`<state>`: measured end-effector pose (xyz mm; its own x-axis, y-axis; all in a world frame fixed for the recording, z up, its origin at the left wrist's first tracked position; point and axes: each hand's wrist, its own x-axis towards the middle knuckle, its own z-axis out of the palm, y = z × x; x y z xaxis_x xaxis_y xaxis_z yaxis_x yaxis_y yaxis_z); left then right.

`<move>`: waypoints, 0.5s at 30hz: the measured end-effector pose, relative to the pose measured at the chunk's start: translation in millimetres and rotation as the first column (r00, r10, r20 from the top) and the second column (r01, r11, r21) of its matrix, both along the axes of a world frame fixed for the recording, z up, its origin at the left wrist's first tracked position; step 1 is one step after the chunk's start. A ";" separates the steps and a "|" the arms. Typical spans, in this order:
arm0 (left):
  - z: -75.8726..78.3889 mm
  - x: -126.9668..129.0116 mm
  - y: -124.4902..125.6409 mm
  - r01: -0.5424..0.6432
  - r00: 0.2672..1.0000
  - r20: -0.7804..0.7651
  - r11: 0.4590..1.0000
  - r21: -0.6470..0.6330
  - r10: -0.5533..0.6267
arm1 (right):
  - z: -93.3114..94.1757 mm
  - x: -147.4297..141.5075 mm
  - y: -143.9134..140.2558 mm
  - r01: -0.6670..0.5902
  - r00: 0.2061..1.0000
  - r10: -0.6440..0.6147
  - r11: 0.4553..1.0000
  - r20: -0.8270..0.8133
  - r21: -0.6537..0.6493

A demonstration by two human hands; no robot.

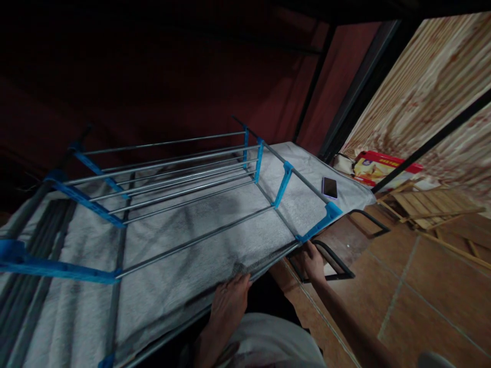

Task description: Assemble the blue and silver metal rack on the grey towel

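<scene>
A partly built rack of grey metal tubes and blue plastic connectors lies across a bed with a pale cover [184,276]. Along the near edge runs a metal tube [268,266]. My left hand [230,299] is closed over this tube near its middle, its fingertips partly hidden. At the tube's right end, my right hand [313,260] pinches by the lower corner of a blue connector [320,224]; its fingers are partly hidden. Other blue connectors [283,184] and thin crossbars [199,237] stand farther back. A long side connector [65,268] is at the left.
Several loose dark tubes [42,255] lie on the left of the bed. A phone [329,187] rests on the cover at right. Black metal frames [337,263], a wooden folding piece [437,207] and a red-yellow box [383,168] are beside the bed on the tiled floor [418,276].
</scene>
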<state>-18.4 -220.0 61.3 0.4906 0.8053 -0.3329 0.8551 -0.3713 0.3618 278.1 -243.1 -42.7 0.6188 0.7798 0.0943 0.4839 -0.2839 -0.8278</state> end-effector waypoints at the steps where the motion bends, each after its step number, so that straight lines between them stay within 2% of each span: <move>1: -0.8 0.3 -0.5 0.000 1.000 -0.003 1.000 0.008 0.000 | 0.7 -0.8 0.3 0.005 1.000 -0.005 1.000 0.010 -0.010; 5: -6.6 0.8 -0.4 0.001 1.000 0.009 1.000 0.022 -0.002 | 6.9 -2.9 3.7 0.014 1.000 -0.013 0.999 0.027 -0.034; 9: -9.4 1.1 -3.7 -0.022 0.998 0.055 0.999 0.039 0.019 | 16.5 -1.6 2.4 -0.037 0.999 0.037 0.998 -0.011 -0.046; 13: -3.4 -2.3 -12.1 -0.022 0.987 0.159 0.996 0.082 0.008 | 29.2 3.2 -10.5 -0.172 0.985 0.168 0.976 -0.043 -0.130; 15: -0.2 -6.3 -14.0 -0.029 0.979 0.206 0.995 0.097 0.008 | 38.1 8.8 -15.3 -0.228 0.971 0.235 0.963 0.034 -0.144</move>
